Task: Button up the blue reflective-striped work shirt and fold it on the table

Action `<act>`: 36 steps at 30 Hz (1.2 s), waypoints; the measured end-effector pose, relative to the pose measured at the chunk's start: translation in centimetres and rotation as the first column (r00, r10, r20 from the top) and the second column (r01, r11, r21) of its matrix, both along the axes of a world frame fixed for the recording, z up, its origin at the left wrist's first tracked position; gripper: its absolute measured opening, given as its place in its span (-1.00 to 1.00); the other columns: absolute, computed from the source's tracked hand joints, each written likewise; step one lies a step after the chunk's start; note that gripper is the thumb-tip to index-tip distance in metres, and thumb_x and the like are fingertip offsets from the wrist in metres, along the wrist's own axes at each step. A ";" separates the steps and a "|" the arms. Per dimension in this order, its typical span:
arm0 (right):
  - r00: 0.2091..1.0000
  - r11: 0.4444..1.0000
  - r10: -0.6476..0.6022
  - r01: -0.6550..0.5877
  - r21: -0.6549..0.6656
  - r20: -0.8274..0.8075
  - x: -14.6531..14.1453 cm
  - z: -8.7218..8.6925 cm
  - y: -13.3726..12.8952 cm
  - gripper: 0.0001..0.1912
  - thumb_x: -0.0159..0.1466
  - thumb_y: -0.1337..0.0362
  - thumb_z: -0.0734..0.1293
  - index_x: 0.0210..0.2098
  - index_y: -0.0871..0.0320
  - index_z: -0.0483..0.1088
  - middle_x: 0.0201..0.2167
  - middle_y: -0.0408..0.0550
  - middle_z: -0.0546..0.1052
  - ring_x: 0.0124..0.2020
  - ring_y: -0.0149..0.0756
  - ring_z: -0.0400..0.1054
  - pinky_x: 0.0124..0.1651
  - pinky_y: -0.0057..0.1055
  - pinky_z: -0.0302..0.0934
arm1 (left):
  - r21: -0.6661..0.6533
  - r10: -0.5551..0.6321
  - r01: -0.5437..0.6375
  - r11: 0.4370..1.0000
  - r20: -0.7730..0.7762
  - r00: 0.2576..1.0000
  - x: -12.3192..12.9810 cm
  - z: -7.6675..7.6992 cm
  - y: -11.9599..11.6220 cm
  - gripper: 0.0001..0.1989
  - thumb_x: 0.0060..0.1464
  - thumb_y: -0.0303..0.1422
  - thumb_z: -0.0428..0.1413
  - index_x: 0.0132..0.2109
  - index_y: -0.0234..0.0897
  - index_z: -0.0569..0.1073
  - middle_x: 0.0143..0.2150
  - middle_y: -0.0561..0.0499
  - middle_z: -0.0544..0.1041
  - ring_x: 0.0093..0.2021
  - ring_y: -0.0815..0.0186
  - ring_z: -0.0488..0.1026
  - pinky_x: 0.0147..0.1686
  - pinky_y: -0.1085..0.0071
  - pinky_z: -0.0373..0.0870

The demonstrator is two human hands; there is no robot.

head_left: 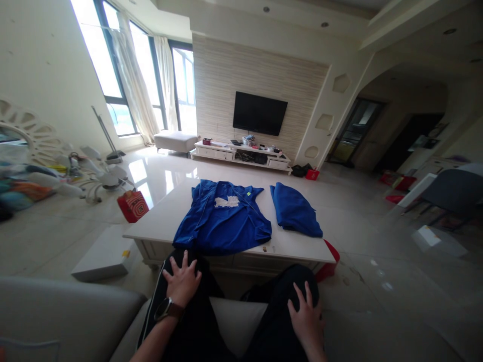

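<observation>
My left hand (181, 281) lies on my left knee with its fingers spread, a dark watch (163, 308) on the wrist. On the other knee rests my right hand (307, 319), fingers apart and holding nothing. In front of both knees, a blue garment (226, 221) is spread on the white table (158, 221), with a white patch (227, 201) near its top and its lower edge at the table's near edge. A folded blue cloth (296, 211) lies to its right. Neither hand touches the fabric.
Two tiny items (265, 249) sit near the table's front edge. A red bag (133, 205) and a white box (103, 254) are left of the table. Something red (328, 261) shows at its right corner. A television (259, 113) hangs above a low cabinet (215, 152).
</observation>
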State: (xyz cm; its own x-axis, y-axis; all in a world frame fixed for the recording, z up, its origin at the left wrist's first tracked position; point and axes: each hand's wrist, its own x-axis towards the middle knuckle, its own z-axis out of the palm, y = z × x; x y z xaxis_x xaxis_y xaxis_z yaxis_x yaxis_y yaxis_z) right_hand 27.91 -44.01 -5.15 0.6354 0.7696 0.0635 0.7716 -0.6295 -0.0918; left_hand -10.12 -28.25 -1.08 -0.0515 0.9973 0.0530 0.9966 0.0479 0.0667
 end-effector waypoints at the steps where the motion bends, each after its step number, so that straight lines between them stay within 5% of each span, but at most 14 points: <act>1: 1.000 1.000 0.002 -0.002 -0.002 -0.004 0.0 0.0 0.0 -0.42 0.39 0.02 0.15 0.39 -0.33 0.19 0.55 -0.32 -0.19 0.41 0.36 -0.05 0.17 0.29 0.22 | 0.000 -0.001 0.001 1.000 0.002 1.000 0.0 0.0 0.0 -0.52 0.25 -0.19 0.02 0.26 -0.07 0.49 0.56 -0.11 -0.02 0.48 -0.46 -0.16 0.26 -0.41 0.01; 36: 1.000 0.999 0.016 -0.016 0.029 -0.006 -0.6 1.3 -0.3 -0.42 0.39 0.02 0.10 0.38 -0.31 0.21 0.54 -0.30 -0.14 0.42 0.35 -0.05 0.17 0.27 0.23 | 0.000 -0.006 0.006 1.000 0.051 0.999 -0.1 0.2 -0.2 -0.53 0.25 -0.22 0.01 0.25 -0.11 0.50 0.57 -0.10 -0.04 0.50 -0.43 -0.24 0.28 -0.43 -0.05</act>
State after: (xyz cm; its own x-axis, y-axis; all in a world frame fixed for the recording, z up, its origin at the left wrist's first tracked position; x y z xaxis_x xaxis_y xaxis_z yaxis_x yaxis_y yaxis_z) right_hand 27.29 -44.27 -3.86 0.6232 0.7777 0.0821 0.7811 -0.6138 -0.1145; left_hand -10.20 -28.42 -0.91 -0.0483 0.9976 0.0499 0.9922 0.0422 0.1173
